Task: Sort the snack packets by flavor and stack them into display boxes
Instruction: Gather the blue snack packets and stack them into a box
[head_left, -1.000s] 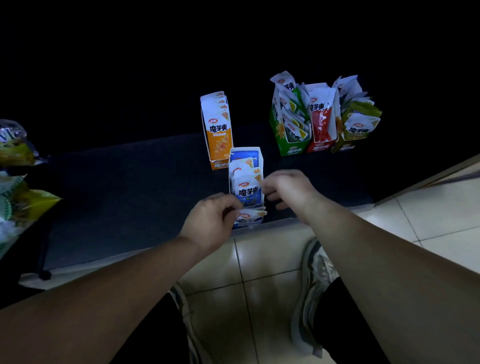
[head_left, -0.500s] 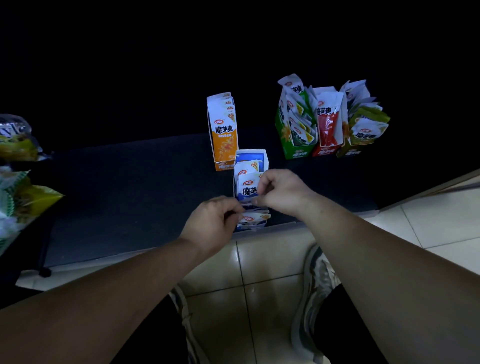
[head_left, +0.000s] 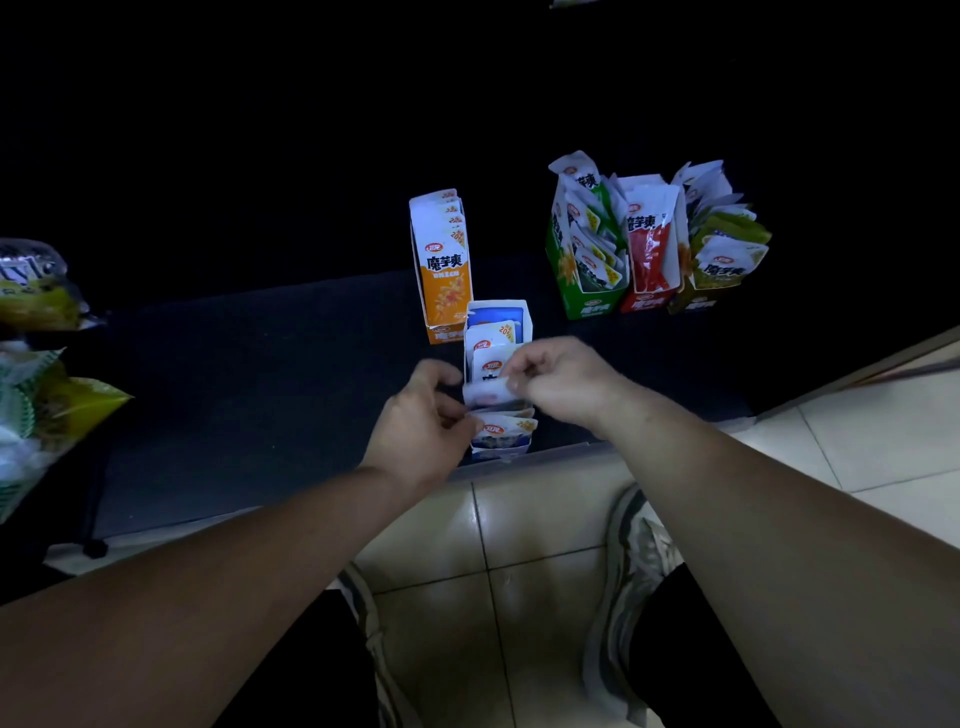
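A blue display box stands near the front edge of a dark mat, filled with several blue-and-white packets. My right hand pinches the top of one blue packet in the middle of the box. My left hand pinches the left side of the packets at the box's front. An orange box full of packets stands upright just behind. Further right stand a green box, a red box and an olive box, all stuffed with packets.
Loose yellow and green snack bags lie at the left edge. The mat's front rim meets a tiled floor, where my two shoes stand. The background is dark.
My right hand moved down onto the blue packets and took hold of one. My left hand closed in against the front packets. The view shifted slightly.
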